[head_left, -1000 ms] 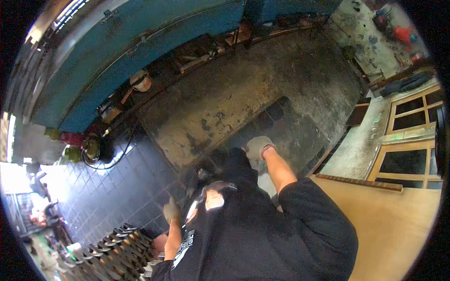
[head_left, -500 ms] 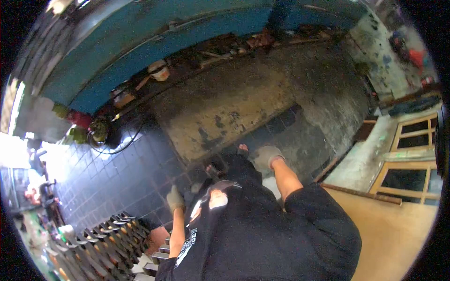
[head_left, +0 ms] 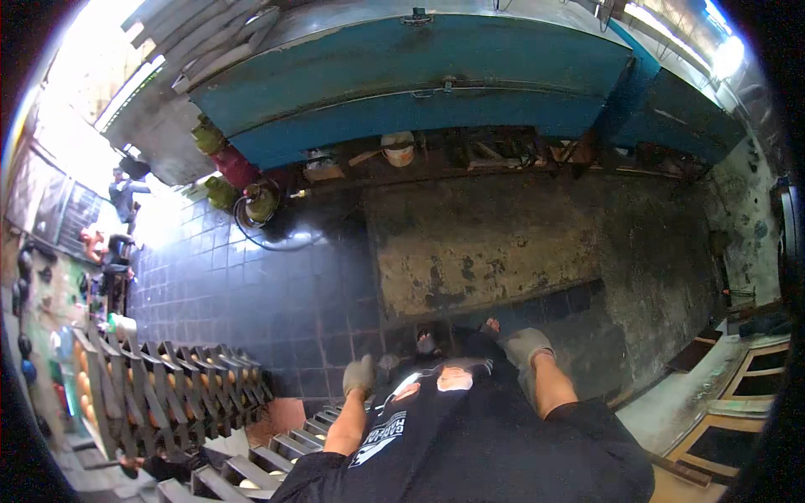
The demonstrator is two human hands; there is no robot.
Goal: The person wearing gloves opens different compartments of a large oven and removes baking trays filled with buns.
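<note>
My left hand (head_left: pixel 358 375), in a pale glove, hangs over the dark tiled floor (head_left: pixel 285 293) to the left of my black shirt (head_left: pixel 470 436). Its fingers are stretched out and nothing is in it. On the other side, my right hand (head_left: pixel 530 345) wears a similar glove and hangs beside my right foot (head_left: pixel 490 325). Its fingers look loosely bent and apart, with no object visible in them. The nearest thing to my left hand is a slatted rack (head_left: pixel 268 457) with pale round items between its slats.
Another rack (head_left: pixel 168 386) stands at the left. Gas cylinders (head_left: pixel 262 201) with a hose are by the long blue structure (head_left: pixel 402 92). A white bucket (head_left: pixel 397 149) sits beneath it. Wooden frames (head_left: pixel 746 411) lean at the right. A person (head_left: pixel 124 194) is far left.
The view has turned, so the blue structure now runs across the top and more of the racks shows at lower left. Both gloved hands remain hanging at my sides.
</note>
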